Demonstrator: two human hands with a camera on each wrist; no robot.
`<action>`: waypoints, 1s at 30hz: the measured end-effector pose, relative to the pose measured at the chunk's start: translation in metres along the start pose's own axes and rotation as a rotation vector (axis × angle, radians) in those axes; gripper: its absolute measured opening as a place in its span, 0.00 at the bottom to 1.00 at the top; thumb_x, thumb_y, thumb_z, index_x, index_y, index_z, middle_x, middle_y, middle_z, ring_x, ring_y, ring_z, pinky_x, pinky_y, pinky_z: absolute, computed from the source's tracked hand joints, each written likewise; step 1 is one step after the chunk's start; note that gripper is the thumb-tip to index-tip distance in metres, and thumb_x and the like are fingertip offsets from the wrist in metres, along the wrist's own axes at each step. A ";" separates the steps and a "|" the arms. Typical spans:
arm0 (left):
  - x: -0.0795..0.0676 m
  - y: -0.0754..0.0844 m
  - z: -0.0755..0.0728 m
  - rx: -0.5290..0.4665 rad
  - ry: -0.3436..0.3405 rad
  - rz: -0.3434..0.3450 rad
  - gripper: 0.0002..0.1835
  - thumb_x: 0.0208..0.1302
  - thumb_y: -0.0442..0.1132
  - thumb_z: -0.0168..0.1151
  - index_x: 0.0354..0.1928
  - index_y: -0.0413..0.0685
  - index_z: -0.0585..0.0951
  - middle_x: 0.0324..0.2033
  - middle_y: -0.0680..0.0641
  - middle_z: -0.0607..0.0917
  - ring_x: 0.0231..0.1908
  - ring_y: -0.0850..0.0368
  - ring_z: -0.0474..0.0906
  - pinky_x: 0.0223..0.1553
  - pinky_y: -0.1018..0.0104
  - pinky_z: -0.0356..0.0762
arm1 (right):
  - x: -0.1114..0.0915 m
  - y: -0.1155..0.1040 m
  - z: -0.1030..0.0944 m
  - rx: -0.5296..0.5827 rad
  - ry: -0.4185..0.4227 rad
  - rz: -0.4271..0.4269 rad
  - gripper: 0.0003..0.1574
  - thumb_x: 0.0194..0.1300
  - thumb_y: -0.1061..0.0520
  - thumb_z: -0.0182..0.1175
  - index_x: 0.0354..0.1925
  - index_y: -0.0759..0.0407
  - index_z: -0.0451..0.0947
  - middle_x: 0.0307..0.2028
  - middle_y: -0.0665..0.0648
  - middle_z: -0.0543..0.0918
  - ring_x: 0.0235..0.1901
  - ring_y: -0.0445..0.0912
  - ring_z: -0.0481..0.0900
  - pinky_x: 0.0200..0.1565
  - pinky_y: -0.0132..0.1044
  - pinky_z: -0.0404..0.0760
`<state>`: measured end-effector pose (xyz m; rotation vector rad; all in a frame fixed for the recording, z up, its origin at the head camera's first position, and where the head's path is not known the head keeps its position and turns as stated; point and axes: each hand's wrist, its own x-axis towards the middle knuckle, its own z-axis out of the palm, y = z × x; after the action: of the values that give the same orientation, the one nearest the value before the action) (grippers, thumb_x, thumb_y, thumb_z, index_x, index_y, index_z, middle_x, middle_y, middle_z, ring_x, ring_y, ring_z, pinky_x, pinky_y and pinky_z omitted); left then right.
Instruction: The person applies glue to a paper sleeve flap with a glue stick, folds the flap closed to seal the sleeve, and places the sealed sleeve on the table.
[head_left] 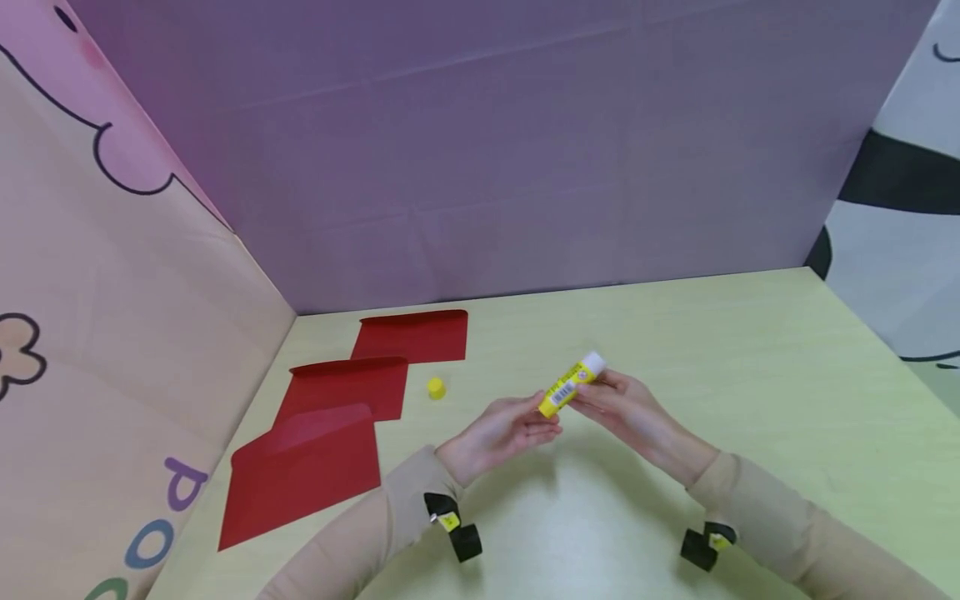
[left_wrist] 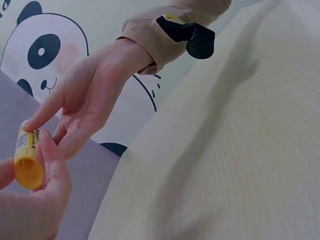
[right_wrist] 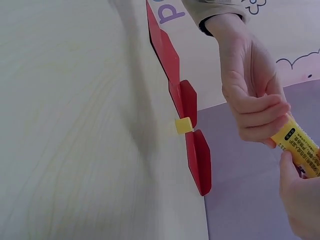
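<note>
A yellow glue stick (head_left: 568, 388) with a white top end is held tilted above the table, its cap off. My left hand (head_left: 498, 433) pinches it at the lower end between thumb and fingers; the left wrist view shows the round yellow base (left_wrist: 29, 172) there. Higher up the barrel, my right hand (head_left: 637, 417) grips it with thumb and fingers. The yellow cap (head_left: 437, 388) stands on the table, left of both hands. In the right wrist view, printed text faces out from the glue stick (right_wrist: 297, 147).
Three red envelopes lie in a staggered row on the left: a near one (head_left: 307, 475), a middle one (head_left: 348, 390) and a far one (head_left: 412, 337). Their flaps look raised or unfolded. A purple partition (head_left: 487, 167) stands behind the pale table (head_left: 750, 375), with printed panels at both sides.
</note>
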<state>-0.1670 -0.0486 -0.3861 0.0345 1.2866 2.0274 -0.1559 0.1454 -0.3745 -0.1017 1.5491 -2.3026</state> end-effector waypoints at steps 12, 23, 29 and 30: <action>0.000 0.000 0.003 0.094 0.087 0.091 0.16 0.63 0.32 0.51 0.49 0.27 0.67 0.46 0.35 0.75 0.36 0.56 0.78 0.47 0.61 0.73 | -0.002 0.000 0.002 -0.032 0.010 -0.004 0.35 0.61 0.64 0.53 0.58 0.80 0.49 0.46 0.59 0.71 0.46 0.42 0.75 0.53 0.36 0.68; -0.002 -0.001 0.007 0.133 0.185 0.168 0.13 0.56 0.27 0.57 0.44 0.30 0.70 0.39 0.40 0.77 0.33 0.56 0.79 0.45 0.60 0.74 | -0.002 0.001 0.002 -0.032 0.055 0.037 0.37 0.61 0.61 0.55 0.60 0.75 0.49 0.50 0.62 0.68 0.46 0.42 0.75 0.52 0.36 0.70; -0.001 -0.005 0.008 0.207 0.242 0.228 0.15 0.52 0.27 0.61 0.42 0.31 0.73 0.35 0.43 0.79 0.33 0.57 0.78 0.46 0.58 0.74 | -0.002 0.002 0.004 -0.007 0.074 0.040 0.37 0.60 0.61 0.56 0.60 0.75 0.50 0.48 0.61 0.70 0.46 0.42 0.76 0.52 0.36 0.70; -0.001 -0.005 0.008 0.221 0.250 0.237 0.15 0.51 0.27 0.62 0.42 0.32 0.73 0.35 0.44 0.79 0.33 0.57 0.78 0.45 0.58 0.74 | -0.002 0.002 0.004 -0.004 0.077 0.039 0.37 0.60 0.61 0.56 0.60 0.75 0.50 0.48 0.60 0.70 0.45 0.42 0.76 0.52 0.36 0.70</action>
<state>-0.1598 -0.0418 -0.3854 0.0391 1.7321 2.1269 -0.1528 0.1418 -0.3742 0.0163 1.5791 -2.2978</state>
